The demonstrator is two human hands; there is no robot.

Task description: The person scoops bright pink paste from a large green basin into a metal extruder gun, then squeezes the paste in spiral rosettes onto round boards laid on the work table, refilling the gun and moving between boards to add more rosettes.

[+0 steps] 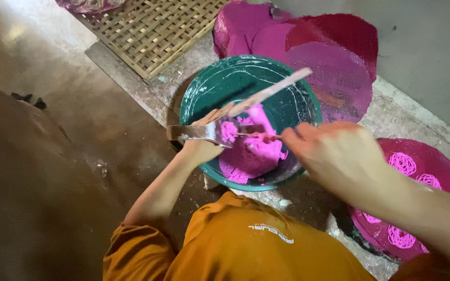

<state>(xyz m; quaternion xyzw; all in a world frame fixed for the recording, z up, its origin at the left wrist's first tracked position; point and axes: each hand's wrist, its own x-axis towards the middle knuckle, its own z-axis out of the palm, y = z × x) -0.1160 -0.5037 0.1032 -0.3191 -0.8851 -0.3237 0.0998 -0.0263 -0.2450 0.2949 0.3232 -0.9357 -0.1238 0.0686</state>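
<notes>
Two hands over one green basin (196, 96) of pink dough (256, 153). Left hand (204, 138) clasps a metal press cup (204, 131), long axis level, mouth facing right. Right hand (334, 153), nearer the dough, pinches a thin stick (259, 136) pointing left into that mouth.

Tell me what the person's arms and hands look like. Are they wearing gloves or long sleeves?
No gloves: the left hand and the right hand are both bare, with no rings or watch that I can see. The forearms are bare too. The person wears an orange top with a small white logo. Its left sleeve is short and ends near the elbow.
</notes>
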